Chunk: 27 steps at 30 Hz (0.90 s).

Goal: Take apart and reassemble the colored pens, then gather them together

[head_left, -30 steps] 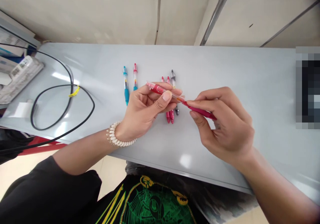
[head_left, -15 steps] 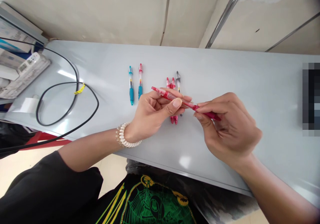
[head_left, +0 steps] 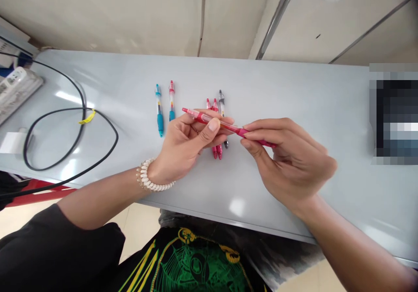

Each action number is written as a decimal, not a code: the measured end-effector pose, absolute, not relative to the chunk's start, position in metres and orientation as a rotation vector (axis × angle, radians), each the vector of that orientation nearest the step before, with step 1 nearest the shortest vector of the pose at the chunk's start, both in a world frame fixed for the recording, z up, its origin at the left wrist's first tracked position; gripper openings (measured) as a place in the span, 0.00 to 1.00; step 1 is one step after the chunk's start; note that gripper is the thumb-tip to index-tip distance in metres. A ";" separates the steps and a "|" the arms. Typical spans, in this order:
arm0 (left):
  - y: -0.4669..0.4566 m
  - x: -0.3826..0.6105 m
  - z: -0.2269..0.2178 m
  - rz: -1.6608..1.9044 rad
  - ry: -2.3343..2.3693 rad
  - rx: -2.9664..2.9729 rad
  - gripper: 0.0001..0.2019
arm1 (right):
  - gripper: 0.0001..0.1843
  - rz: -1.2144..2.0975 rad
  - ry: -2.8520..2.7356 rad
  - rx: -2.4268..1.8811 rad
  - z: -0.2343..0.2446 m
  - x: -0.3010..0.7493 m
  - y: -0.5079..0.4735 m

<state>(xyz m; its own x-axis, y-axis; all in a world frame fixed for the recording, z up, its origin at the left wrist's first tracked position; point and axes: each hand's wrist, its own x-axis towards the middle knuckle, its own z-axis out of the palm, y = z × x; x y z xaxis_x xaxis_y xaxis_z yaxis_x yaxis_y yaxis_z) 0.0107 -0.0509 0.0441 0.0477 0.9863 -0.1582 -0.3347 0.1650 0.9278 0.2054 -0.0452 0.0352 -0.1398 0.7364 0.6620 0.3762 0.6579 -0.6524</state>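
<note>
A red pen (head_left: 225, 125) with a clear barrel is held slanted above the table, its clicker end up and to the left. My left hand (head_left: 192, 139) pinches the barrel between thumb and fingers. On the pink grip section, the fingers of my right hand (head_left: 287, 161) are closed, hiding part of the tip end. Behind and below my left hand lie two red pens (head_left: 217, 152), partly covered, beside a grey-black pen (head_left: 222, 98). Farther left are a blue pen (head_left: 159, 113) and a pen with a red top and blue grip (head_left: 171, 96).
A looped black cable (head_left: 114, 137) with a yellow tag (head_left: 87, 117) lies on the left of the grey table (head_left: 310, 100). A white adapter (head_left: 13, 142) and a power strip (head_left: 19, 87) are at the left edge. A blurred-out dark object (head_left: 396, 118) is at the right.
The view has shifted to the right, so everything appears farther left. Both hands keep hold of the red pen; its pink grip shows more between my right fingers.
</note>
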 end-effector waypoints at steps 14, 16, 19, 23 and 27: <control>-0.049 0.012 0.045 1.277 1.006 0.805 0.11 | 0.19 0.606 -1.705 -0.901 0.030 0.208 -0.046; -0.049 0.012 0.045 1.286 1.006 0.805 0.11 | 0.14 0.518 -1.724 -0.880 0.031 0.210 -0.044; -0.048 0.011 0.046 1.283 0.983 0.804 0.08 | 0.09 0.479 -1.741 -0.978 0.035 0.213 -0.043; -0.047 0.010 0.045 1.290 0.948 0.810 0.08 | 0.15 0.521 -1.739 -0.936 0.038 0.215 -0.044; -0.046 0.010 0.045 1.288 0.998 0.837 0.10 | 0.12 0.574 -1.774 -0.971 0.037 0.214 -0.044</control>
<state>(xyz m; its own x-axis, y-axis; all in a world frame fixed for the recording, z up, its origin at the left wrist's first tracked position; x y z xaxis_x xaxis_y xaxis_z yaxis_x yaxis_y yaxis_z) 0.0104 -0.0461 0.0451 0.0044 0.9925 -0.1220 -0.3659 0.1151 0.9235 0.2140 -0.0442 0.0366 -0.1852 0.8225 0.5377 0.3520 0.5664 -0.7452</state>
